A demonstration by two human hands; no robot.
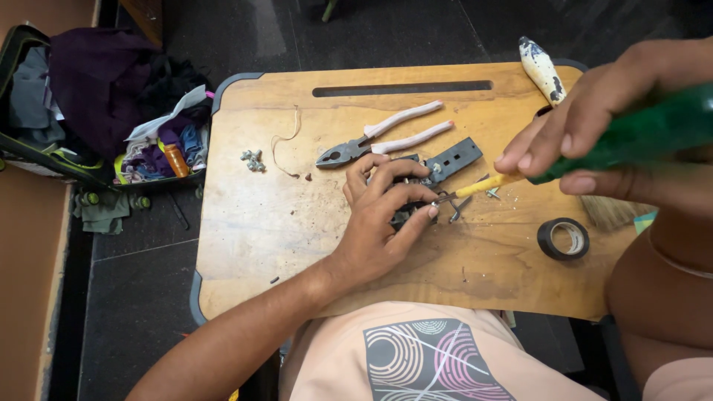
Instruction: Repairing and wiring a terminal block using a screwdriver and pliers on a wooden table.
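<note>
**Mia:** What is the person doing?

**Tom:** The left hand [382, 212] is curled tight around a small black part [407, 212] near the middle of the wooden surface [260, 223], pressing it down. The right hand [594, 141] is closed around a green-handled screwdriver [631, 137]. Its thin tip touches the part just beside the left fingers [423, 213].

**Mia:** How could that be done well?

**Tom:** Probably the tip should sit right in the screw and not slip. The left hand should keep the part from sliding. The fingers are very close to the tip, so slow turning looks safest.

**Mia:** Now count the things!

**Tom:** One pair of pliers [386, 137] with pale pink handles lies just above the left hand. One flat black strip [453, 158] with holes lies next to the part. One roll of black tape [563, 238] sits to the right. One brush [609, 212] peeks out under the right hand, and its white speckled handle [542, 70] sticks up behind.

**Mia:** Any small bits?

**Tom:** One little heap of screws [253, 159] lies to the left, too small to count each. One thin piece of string [286, 145] curls beside it. On the floor sits one open bag of clothes [96, 96].
</note>
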